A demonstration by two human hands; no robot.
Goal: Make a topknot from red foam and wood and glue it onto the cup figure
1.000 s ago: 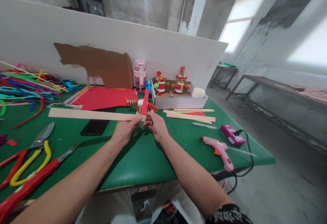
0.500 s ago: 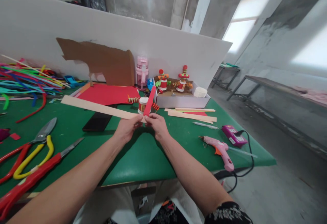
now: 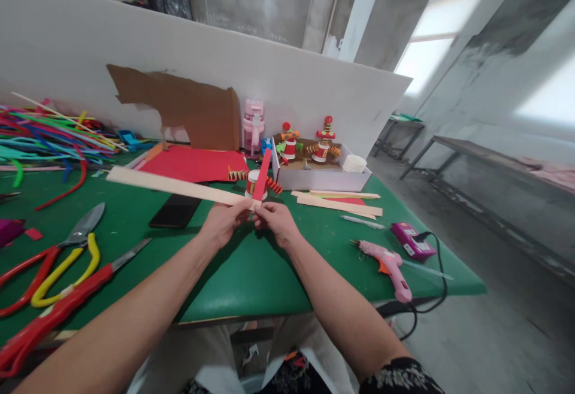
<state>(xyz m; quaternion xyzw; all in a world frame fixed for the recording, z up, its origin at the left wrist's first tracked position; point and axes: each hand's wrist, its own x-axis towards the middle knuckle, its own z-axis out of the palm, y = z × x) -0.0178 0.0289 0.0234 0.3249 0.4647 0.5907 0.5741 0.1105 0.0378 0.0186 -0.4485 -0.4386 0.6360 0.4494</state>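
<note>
Above the green surface [image 3: 251, 286], the left hand [image 3: 222, 221] pinches one end of a long, flat, pale strip [image 3: 171, 185]; the right hand's [image 3: 279, 221] fingers grip a flat red strip's [image 3: 263, 172] lower end. They're seemingly aligning ends; next calls for steadiness, I'd judge. Fingertips hide the overlap from me.

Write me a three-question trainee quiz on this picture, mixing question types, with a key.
1. True or false: the flat black phone-like slab lies nearer the left hand than the pink plastic glue gun does.
2. Which colour is the short straight strip that meets the long flat beige strip beside the right hand? A) blue B) red C) green
3. How many small red-ball-topped figures stand in the open white cardboard box?

Key: 1. True; 2. B; 3. Two.
</note>
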